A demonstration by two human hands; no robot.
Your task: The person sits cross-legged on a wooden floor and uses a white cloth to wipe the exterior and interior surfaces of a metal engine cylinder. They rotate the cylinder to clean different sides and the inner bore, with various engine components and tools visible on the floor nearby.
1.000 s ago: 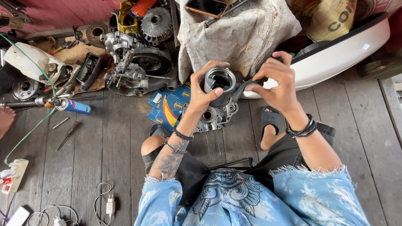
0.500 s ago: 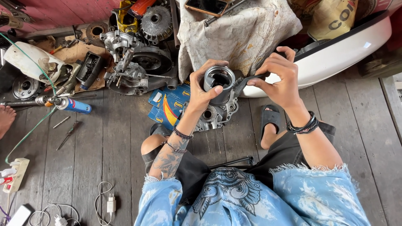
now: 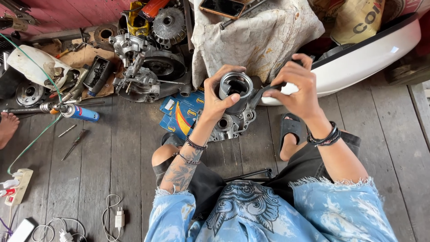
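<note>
The grey plank floor [image 3: 112, 148] spreads out below both hands, and beyond the fingertips a long white curved panel [image 3: 367, 56] lies across it next to a stained, crumpled cloth [image 3: 264, 38] with a phone [image 3: 221, 7] resting on top. Further out from the left hand's knuckles sits a heap of engine parts [image 3: 148, 58], among them a toothed round part and a ribbed casing. Directly beneath the fingers lies a grey engine cover [image 3: 230, 123], partly resting on flattened blue and yellow boxes [image 3: 179, 114]. Well off to the left-hand side are a blue spray can [image 3: 83, 113], a screwdriver [image 3: 74, 143] and a white power strip [image 3: 17, 186], with another person's bare foot [image 3: 6, 127] at the edge of the frame. The left hand [image 3: 215, 101] is curled around a grey metal piston [image 3: 235, 89], thumb pressed to its near wall and fingers [image 3: 224, 71] wrapped over the far side, its hollow open end facing up. The right hand [image 3: 300, 87] is closed around a dark thin tool [image 3: 264, 91], pinched between thumb and fingers, its end meeting the piston's side just beside the left thumb.
</note>
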